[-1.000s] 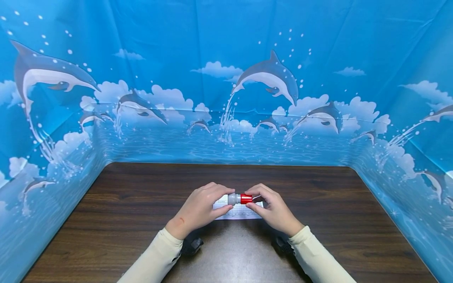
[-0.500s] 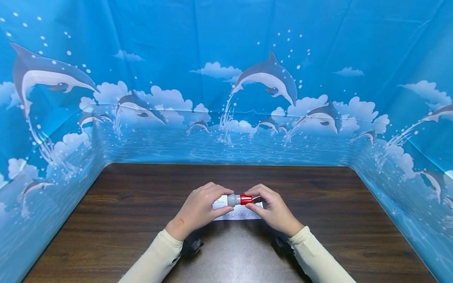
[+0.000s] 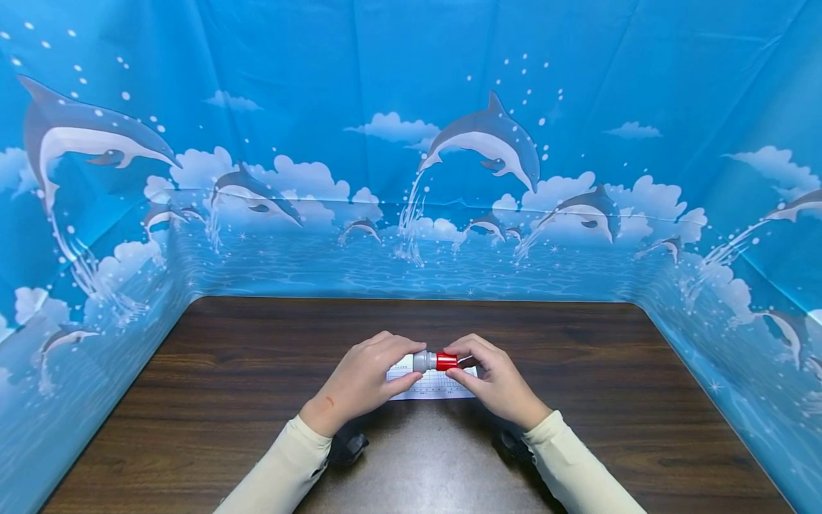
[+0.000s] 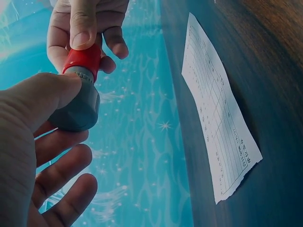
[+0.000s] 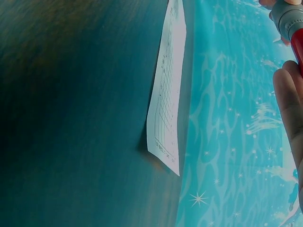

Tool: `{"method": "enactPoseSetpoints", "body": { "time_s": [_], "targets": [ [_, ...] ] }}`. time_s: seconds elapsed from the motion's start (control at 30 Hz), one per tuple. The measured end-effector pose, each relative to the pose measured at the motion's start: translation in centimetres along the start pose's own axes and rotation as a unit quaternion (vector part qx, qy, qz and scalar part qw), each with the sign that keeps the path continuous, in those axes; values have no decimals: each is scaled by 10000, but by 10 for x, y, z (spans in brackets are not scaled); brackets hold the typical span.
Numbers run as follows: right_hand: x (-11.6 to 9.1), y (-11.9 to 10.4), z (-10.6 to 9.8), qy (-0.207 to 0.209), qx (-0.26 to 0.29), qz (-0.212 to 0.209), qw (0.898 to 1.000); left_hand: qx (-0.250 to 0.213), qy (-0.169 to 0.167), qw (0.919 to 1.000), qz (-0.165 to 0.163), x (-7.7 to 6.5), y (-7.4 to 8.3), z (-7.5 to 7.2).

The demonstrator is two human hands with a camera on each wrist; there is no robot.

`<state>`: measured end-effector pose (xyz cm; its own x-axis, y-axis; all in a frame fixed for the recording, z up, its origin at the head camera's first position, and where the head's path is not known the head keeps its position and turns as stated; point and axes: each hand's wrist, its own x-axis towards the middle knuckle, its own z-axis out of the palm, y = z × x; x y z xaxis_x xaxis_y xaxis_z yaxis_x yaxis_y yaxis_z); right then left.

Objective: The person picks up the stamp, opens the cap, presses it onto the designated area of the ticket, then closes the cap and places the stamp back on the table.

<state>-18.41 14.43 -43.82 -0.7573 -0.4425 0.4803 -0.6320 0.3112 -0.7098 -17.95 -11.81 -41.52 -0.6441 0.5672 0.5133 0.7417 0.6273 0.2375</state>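
A small round object that looks like a hand stamp lies sideways between the hands, above the paper. My left hand [image 3: 367, 373] pinches its grey body [image 4: 78, 109] between thumb and fingers. In the left wrist view the other fingers spread loosely below. My right hand [image 3: 502, 378] pinches its red end [image 3: 446, 362] with thumb and fingertips. A ribbed grey ring [image 4: 80, 72] shows where the red part meets the grey. Beneath the hands lies a printed paper form [image 4: 218, 109] with a ruled grid; the hands and object hide part of it in the head view.
The dark wood table [image 3: 257, 343] spreads around the hands. A blue dolphin-print cloth [image 3: 321, 257] stands as a wall along its back and sides. Black devices [image 3: 349, 448] sit under both wrists.
Almost nothing differs; both hands keep the same pinch on the stamp-like object, with only tiny shifts in place.
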Motion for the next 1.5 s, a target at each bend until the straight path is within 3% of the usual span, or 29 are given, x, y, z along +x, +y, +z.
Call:
{"method": "enactPoseSetpoints", "body": {
  "time_s": [0.3,0.63,1.0,1.5],
  "targets": [
    [0,-1,0,18,39,61,10000,113,191,9998,10,0,0,0],
    [0,1,0,13,2,-22,10000,96,28,9999,26,1,0,1],
    [0,0,0,45,16,-47,10000,71,241,9996,111,0,0,2],
    [0,1,0,34,7,-80,10000,56,225,9996,139,0,0,1]
  ]
}}
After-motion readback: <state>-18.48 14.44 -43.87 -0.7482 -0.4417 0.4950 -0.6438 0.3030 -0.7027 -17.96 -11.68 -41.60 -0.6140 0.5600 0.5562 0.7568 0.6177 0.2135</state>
